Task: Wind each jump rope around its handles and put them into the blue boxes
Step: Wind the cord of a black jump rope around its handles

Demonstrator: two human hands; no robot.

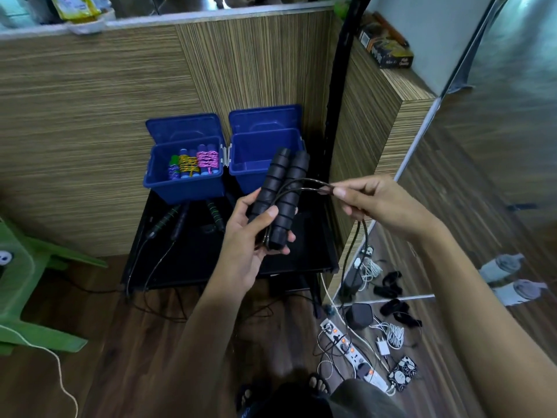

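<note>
Handles (pixel 278 197) upright in left hand (pixel 250 236); right hand (pixel 373 203) pinches cord (pixel 304 184).

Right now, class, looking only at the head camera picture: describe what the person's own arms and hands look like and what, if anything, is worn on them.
Both forearms are bare up to the frame edge; no sleeves show. The left hand and right hand wear no gloves, and no rings, watch or bracelets are visible. Fingernails are short and unpainted.

two black ribbed handles (pixel 278 196) side by side, cord (pixel 304 185) looped (unwound), before blue boxes (pixel 265 159)
</note>
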